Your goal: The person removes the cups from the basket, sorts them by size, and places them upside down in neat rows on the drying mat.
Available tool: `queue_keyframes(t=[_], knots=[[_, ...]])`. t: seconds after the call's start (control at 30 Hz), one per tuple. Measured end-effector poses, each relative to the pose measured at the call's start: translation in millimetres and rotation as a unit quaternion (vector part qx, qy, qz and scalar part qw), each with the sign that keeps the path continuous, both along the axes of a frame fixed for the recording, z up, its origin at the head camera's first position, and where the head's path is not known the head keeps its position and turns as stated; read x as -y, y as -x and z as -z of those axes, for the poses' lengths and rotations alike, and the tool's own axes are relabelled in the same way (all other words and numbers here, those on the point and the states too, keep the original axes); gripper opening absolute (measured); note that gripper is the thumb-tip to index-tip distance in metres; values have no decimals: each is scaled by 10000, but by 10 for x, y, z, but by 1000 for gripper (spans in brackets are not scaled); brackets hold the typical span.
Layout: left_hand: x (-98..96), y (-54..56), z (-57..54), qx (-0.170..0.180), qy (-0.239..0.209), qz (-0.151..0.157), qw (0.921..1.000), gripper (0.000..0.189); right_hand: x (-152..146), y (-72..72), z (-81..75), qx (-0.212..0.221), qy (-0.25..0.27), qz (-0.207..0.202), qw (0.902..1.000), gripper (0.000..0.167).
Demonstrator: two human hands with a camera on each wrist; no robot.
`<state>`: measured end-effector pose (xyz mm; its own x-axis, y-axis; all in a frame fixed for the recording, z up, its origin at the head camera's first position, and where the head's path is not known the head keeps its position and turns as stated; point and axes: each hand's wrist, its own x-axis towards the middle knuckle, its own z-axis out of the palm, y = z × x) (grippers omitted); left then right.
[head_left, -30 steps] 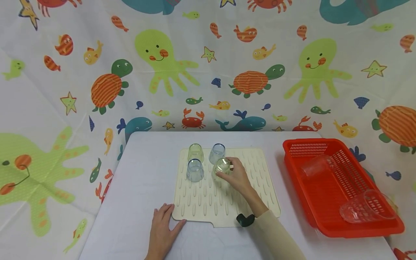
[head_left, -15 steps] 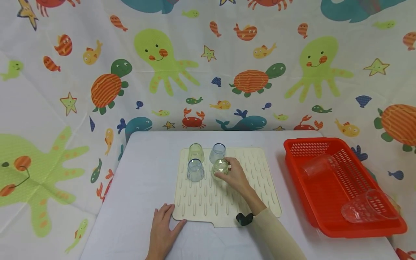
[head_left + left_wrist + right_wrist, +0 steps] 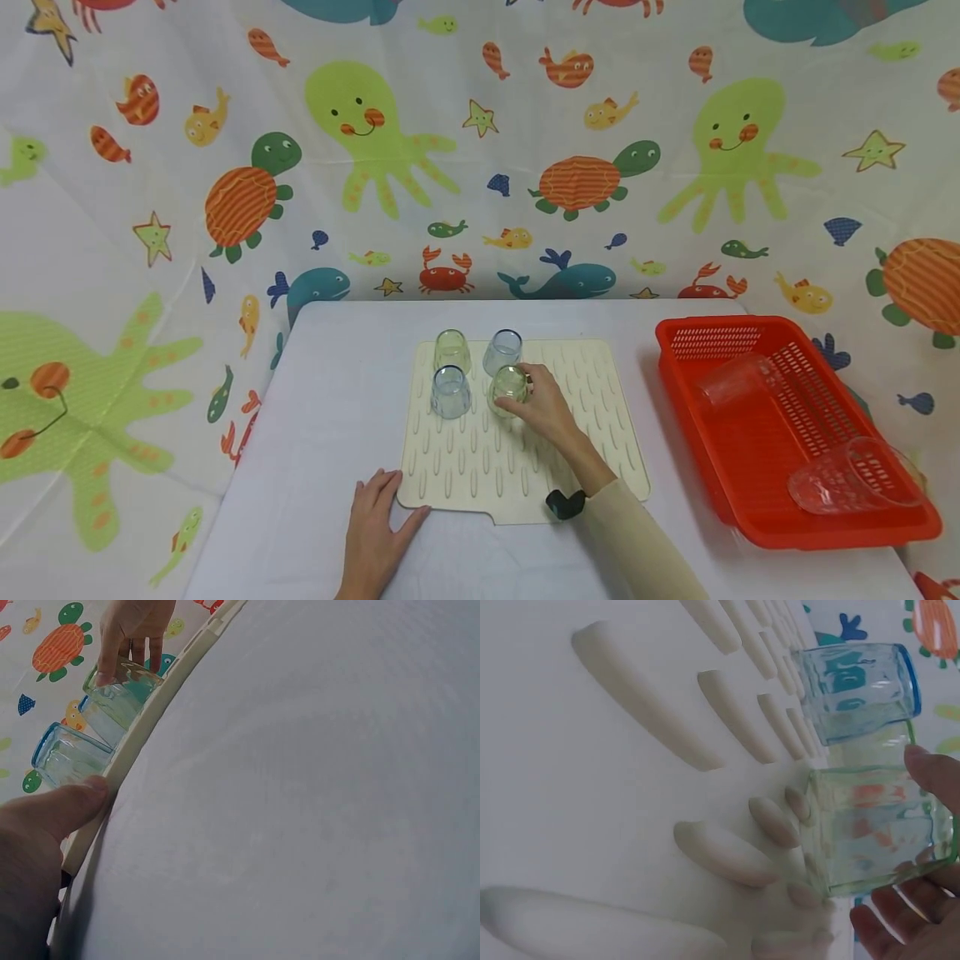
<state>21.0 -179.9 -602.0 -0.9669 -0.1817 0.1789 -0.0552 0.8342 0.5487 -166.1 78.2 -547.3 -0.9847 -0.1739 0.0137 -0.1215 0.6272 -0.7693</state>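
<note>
Over on the left, the left hand (image 3: 375, 527) rests at the near-left corner of the cream mat (image 3: 480, 487), fingers relaxed. Across we go, past the front blue glass (image 3: 451, 396), to the front green glass (image 3: 507, 390), long axis upright on the mat; the right hand (image 3: 546, 410), much closer, grips it from its right, thumb opposite fingers.

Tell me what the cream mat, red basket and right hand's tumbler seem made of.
Cream mat: matte silicone or plastic, given its moulded ridges. Red basket: probably satin plastic, with thin perforated sides. Tumbler: likely glossy glass, transparent with a green tint.
</note>
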Motion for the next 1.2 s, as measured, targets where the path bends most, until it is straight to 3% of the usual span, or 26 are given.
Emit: queue_keyframes(t=[0.33, 1.2], knots=[[15, 8, 21, -132, -5, 1, 9999, 74, -4, 6, -13, -33, -236, -66, 9997, 85], [30, 13, 1, -5, -9, 12, 10000, 75, -81, -36, -166, -371, -432, 36, 9984, 87]])
